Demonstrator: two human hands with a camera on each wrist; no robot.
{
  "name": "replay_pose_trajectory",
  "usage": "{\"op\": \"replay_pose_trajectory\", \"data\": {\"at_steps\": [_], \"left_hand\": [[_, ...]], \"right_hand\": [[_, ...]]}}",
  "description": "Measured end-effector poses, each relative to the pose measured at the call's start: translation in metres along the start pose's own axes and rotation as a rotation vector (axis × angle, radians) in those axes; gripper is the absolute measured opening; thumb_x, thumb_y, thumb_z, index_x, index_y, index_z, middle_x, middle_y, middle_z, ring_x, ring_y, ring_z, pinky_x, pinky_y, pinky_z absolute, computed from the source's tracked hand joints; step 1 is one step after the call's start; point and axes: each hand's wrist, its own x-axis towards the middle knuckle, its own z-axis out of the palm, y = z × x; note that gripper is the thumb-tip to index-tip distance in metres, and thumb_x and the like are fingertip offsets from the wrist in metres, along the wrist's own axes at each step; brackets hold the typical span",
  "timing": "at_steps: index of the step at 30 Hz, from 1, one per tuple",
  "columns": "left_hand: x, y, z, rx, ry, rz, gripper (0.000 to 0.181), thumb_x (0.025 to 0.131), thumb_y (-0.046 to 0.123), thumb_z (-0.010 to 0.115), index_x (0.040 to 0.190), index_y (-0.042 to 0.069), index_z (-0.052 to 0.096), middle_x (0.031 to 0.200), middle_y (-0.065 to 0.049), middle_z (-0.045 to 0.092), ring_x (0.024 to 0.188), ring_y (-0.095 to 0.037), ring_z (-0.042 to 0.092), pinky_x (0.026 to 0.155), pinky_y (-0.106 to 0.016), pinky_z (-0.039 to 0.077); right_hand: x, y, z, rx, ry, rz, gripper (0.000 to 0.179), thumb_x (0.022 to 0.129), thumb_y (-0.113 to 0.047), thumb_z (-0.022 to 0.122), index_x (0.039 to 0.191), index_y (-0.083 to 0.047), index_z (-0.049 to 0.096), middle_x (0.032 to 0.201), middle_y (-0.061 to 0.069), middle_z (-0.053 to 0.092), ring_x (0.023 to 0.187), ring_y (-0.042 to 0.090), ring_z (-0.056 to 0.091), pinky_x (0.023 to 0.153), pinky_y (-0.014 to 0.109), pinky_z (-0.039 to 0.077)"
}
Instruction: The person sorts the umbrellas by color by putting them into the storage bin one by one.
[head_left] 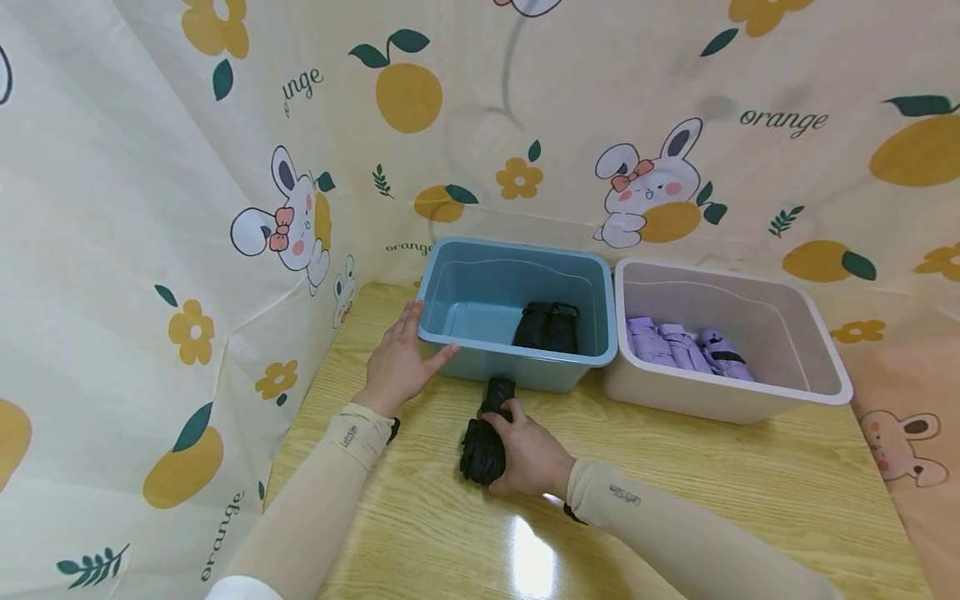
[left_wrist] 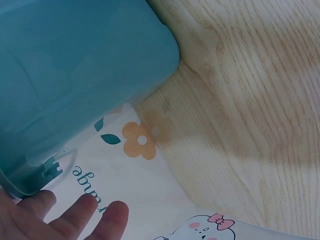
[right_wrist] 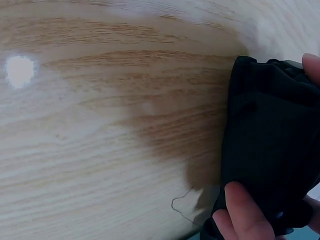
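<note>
In the head view my right hand [head_left: 534, 454] grips a black folded umbrella [head_left: 482, 452] on the table, in front of the blue bin. Its bunched cloth end points toward me and the narrower end toward the bin. The right wrist view has the same umbrella [right_wrist: 272, 135] with fingers on both sides of it. My left hand [head_left: 397, 365] touches the front left corner of the blue bin [head_left: 517, 357], fingers and thumb extended. Inside that bin, at the right, lie black folded umbrellas [head_left: 546, 327], partly hidden by the front wall.
A beige bin [head_left: 697, 402] stands right beside the blue one, with several purple folded umbrellas [head_left: 681, 346] at its left. Both bins stand on a wood-grain table [head_left: 675, 475] before a printed cloth backdrop [head_left: 465, 117]. The cloth also runs along the left side.
</note>
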Motion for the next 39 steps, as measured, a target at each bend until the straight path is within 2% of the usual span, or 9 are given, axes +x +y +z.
{"op": "replay_pose_trajectory", "data": {"at_steps": [8, 14, 19, 25, 30, 35, 39], "left_hand": [[0.0, 0.001, -0.001, -0.005, -0.011, -0.012, 0.1, 0.089, 0.073, 0.053, 0.162, 0.015, 0.015, 0.165, -0.007, 0.014, 0.142, -0.038, 0.034, 0.091, -0.054, 0.049], [0.001, 0.0, -0.001, -0.006, -0.009, -0.012, 0.101, 0.089, 0.074, 0.052, 0.161, 0.014, 0.015, 0.165, -0.009, 0.015, 0.142, -0.038, 0.033, 0.09, -0.054, 0.049], [0.002, -0.001, 0.0, -0.004, -0.01, -0.013, 0.101, 0.089, 0.074, 0.051, 0.161, 0.014, 0.016, 0.165, -0.008, 0.014, 0.142, -0.037, 0.032, 0.089, -0.053, 0.05], [0.003, -0.001, 0.0, 0.008, -0.008, -0.016, 0.102, 0.088, 0.076, 0.05, 0.161, 0.013, 0.016, 0.165, -0.008, 0.014, 0.142, -0.037, 0.033, 0.081, -0.05, 0.052], [0.003, -0.002, 0.0, 0.014, -0.009, -0.018, 0.103, 0.088, 0.076, 0.051, 0.161, 0.014, 0.015, 0.165, -0.008, 0.014, 0.141, -0.038, 0.034, 0.081, -0.049, 0.052], [0.003, -0.001, 0.0, -0.002, -0.007, -0.013, 0.102, 0.088, 0.075, 0.052, 0.161, 0.014, 0.016, 0.165, -0.008, 0.015, 0.141, -0.038, 0.035, 0.085, -0.05, 0.051], [0.001, 0.0, 0.0, -0.006, -0.012, -0.016, 0.102, 0.088, 0.074, 0.052, 0.161, 0.013, 0.016, 0.165, -0.009, 0.016, 0.141, -0.038, 0.035, 0.085, -0.05, 0.051]], "right_hand": [[-0.012, 0.0, -0.011, 0.008, -0.005, -0.061, 0.104, 0.061, -0.041, 0.094, 0.147, -0.007, 0.046, 0.14, 0.02, 0.035, 0.096, 0.028, 0.064, 0.082, 0.039, 0.054], [-0.034, -0.008, -0.036, 0.029, -0.055, -0.111, 0.102, 0.063, -0.043, 0.093, 0.147, -0.009, 0.046, 0.141, 0.019, 0.034, 0.096, 0.028, 0.064, 0.082, 0.039, 0.055], [-0.055, -0.019, -0.07, 0.068, -0.102, -0.122, 0.1, 0.065, -0.043, 0.092, 0.148, -0.015, 0.045, 0.142, 0.013, 0.034, 0.092, 0.023, 0.064, 0.08, 0.036, 0.054], [-0.081, -0.037, -0.124, 0.097, -0.127, -0.123, 0.099, 0.064, -0.039, 0.092, 0.149, -0.021, 0.045, 0.14, 0.004, 0.032, 0.092, 0.016, 0.061, 0.079, 0.034, 0.053], [-0.093, -0.043, -0.165, 0.089, -0.048, -0.128, 0.101, 0.062, -0.039, 0.094, 0.149, -0.024, 0.044, 0.14, 0.004, 0.032, 0.095, 0.016, 0.059, 0.078, 0.034, 0.053], [-0.094, -0.042, -0.198, 0.011, 0.039, -0.119, 0.103, 0.061, -0.041, 0.095, 0.149, -0.026, 0.044, 0.142, 0.006, 0.033, 0.093, 0.015, 0.059, 0.072, 0.031, 0.053], [-0.084, -0.039, -0.22, -0.028, 0.05, -0.092, 0.103, 0.062, -0.042, 0.095, 0.15, -0.027, 0.043, 0.141, 0.008, 0.033, 0.077, 0.012, 0.056, 0.064, 0.03, 0.05]]}}
